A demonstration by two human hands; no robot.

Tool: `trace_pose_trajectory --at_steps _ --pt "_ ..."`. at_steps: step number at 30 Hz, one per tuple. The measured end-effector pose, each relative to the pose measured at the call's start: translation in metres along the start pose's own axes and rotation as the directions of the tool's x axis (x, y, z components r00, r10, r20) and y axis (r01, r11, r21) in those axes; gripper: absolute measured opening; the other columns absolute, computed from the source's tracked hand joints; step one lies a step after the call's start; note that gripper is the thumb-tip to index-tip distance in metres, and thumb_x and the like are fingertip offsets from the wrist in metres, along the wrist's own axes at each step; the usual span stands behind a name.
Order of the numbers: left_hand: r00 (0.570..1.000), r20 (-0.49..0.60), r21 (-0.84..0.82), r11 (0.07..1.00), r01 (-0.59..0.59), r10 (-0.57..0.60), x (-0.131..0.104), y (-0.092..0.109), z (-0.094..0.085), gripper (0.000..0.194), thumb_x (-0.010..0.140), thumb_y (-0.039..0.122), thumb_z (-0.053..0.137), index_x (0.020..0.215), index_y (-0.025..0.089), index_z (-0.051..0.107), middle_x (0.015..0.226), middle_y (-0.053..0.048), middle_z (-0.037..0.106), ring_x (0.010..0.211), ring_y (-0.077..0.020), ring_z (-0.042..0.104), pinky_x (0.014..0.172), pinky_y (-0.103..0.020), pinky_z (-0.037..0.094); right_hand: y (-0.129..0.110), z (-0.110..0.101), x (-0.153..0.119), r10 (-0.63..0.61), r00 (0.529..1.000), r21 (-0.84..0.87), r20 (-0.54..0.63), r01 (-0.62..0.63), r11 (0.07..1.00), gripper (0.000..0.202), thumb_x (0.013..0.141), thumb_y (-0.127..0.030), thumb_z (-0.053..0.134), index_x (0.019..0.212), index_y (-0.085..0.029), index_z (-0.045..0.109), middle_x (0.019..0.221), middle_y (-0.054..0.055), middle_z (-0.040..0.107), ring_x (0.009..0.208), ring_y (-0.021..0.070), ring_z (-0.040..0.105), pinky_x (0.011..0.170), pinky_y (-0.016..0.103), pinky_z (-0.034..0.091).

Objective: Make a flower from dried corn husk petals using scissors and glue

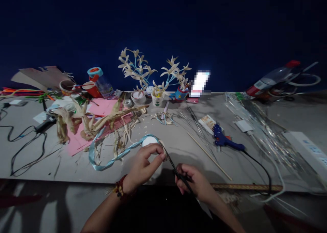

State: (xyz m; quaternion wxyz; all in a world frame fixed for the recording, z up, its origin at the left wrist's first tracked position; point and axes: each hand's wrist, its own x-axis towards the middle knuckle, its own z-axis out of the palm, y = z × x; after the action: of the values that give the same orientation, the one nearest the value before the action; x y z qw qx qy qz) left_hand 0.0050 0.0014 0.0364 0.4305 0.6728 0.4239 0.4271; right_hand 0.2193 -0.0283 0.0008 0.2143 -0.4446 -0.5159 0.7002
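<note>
Several dry husks [89, 126]: heaped on pink paper [100, 107], left of the ribbon roll [149, 142], with scraps strewn around.
Blue ribbon [122, 153]: trails left from the roll in a twisted loop. If the left wrist caught it, the roll could be dragged too.
Left hand [146, 162]: just in front of the roll. Thumb and forefinger brought together, apparently on a small pale strip [162, 146]; other fingers partly hidden.
White flowers [139, 77]: two sprays, behind the roll.
Pale strip: just right of the roll, at the fingertips. Material cannot be told.
Scissors [171, 163]: right of the roll, tips pointing towards it; blades look closed or nearly so. Tips lie close to the left fingertips; a slip in this dim light could nick skin.
Right hand [198, 182]: front-right of the roll, fingers wrapped round the scissor handles.
Glue gun [226, 139]: well right of the roll. Its cord [262, 168] runs to the table edge; an arm snagging it could pull the gun over. Whether hot: cannot tell.
</note>
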Motion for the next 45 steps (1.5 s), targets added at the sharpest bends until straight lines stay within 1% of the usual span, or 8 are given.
trace_pose_trajectory --at_steps 9,15,21,27,31,35,40,45 --pt "1.000 0.005 -0.026 1.000 -0.002 0.002 0.000 -0.001 -0.002 0.022 0.096 0.023 0.056 0.076 0.017 0.060 0.075 -0.003 0.063 0.075 -0.0167 0.060 0.076 -0.027 0.044 -0.004 0.001 0.003 -0.002 1.000 -0.005 -0.005 0.002 1.000 0.070 0.061 -0.089 0.067 0.067 -0.022 0.046 0.052 -0.007 0.049 0.046 0.0089 0.041 0.049 0.024 0.031" --pt "1.000 0.011 -0.031 1.000 0.001 -0.001 -0.003 -0.006 -0.008 0.021 0.097 0.024 0.056 0.077 0.018 0.060 0.077 -0.004 0.064 0.077 -0.0171 0.060 0.076 -0.028 0.044 -0.004 0.002 0.009 -0.061 0.998 -0.024 0.019 0.062 0.998 0.068 0.066 -0.087 0.065 0.066 -0.022 0.045 0.052 -0.006 0.050 0.047 0.0092 0.042 0.049 0.024 0.032" --pt "1.000 0.020 -0.083 0.996 0.022 -0.020 -0.002 -0.014 -0.022 0.023 0.098 0.029 0.057 0.078 0.018 0.060 0.078 -0.004 0.064 0.078 -0.0175 0.060 0.077 -0.028 0.044 -0.006 0.002 0.023 -0.039 0.998 -0.029 0.049 0.041 0.999 0.064 0.069 -0.082 0.068 0.066 -0.022 0.046 0.053 -0.006 0.051 0.046 0.0088 0.043 0.048 0.023 0.032" --pt "0.997 0.026 -0.104 0.991 0.080 -0.077 0.001 -0.025 -0.040 0.026 0.097 0.033 0.056 0.077 0.017 0.060 0.078 -0.005 0.064 0.077 -0.0180 0.060 0.077 -0.029 0.045 -0.005 0.002 0.045 -0.042 0.999 -0.080 0.016 0.043 0.996 0.054 0.076 -0.065 0.073 0.059 -0.022 0.046 0.046 -0.006 0.051 0.044 0.0092 0.042 0.048 0.024 0.032" --pt "0.985 0.096 -0.084 0.985 0.154 -0.146 0.001 -0.033 -0.049 0.025 0.095 0.033 0.058 0.076 0.016 0.061 0.074 -0.003 0.065 0.074 -0.0163 0.060 0.075 -0.028 0.045 -0.009 0.001 0.055 -0.067 0.996 -0.051 -0.064 0.064 0.997 0.047 0.075 -0.057 0.078 0.063 -0.021 0.050 0.051 -0.005 0.055 0.048 0.0100 0.046 0.051 0.024 0.036" --pt "0.963 0.224 -0.073 0.982 0.172 -0.152 0.006 -0.030 -0.051 0.024 0.092 0.032 0.062 0.074 0.016 0.063 0.072 -0.003 0.066 0.071 -0.0152 0.060 0.073 -0.026 0.045 -0.028 0.004 0.062 -0.161 0.978 0.122 -0.135 0.178 0.976 0.044 0.062 -0.044 0.090 0.084 -0.020 0.061 0.076 -0.001 0.067 0.062 0.0125 0.057 0.057 0.023 0.042" --pt "0.925 0.373 0.024 0.997 0.069 -0.073 0.017 -0.018 -0.049 0.017 0.089 0.027 0.064 0.078 0.016 0.066 0.073 -0.002 0.068 0.071 -0.0140 0.060 0.073 -0.024 0.045 -0.047 0.011 0.068 -0.198 0.972 0.221 -0.129 0.222 0.949 0.042 0.061 -0.035 0.092 0.084 -0.019 0.061 0.074 -0.002 0.065 0.061 0.0111 0.054 0.058 0.023 0.042" --pt "0.905 0.426 0.048 0.998 -0.047 0.022 0.024 -0.013 -0.048 0.014 0.090 0.024 0.060 0.080 0.018 0.067 0.078 -0.003 0.070 0.074 -0.0150 0.062 0.077 -0.026 0.045 -0.038 0.005 0.065 -0.213 0.970 0.195 -0.113 0.232 0.953 0.040 0.061 -0.030 0.091 0.085 -0.018 0.061 0.076 -0.002 0.066 0.064 0.0109 0.055 0.060 0.022 0.042"
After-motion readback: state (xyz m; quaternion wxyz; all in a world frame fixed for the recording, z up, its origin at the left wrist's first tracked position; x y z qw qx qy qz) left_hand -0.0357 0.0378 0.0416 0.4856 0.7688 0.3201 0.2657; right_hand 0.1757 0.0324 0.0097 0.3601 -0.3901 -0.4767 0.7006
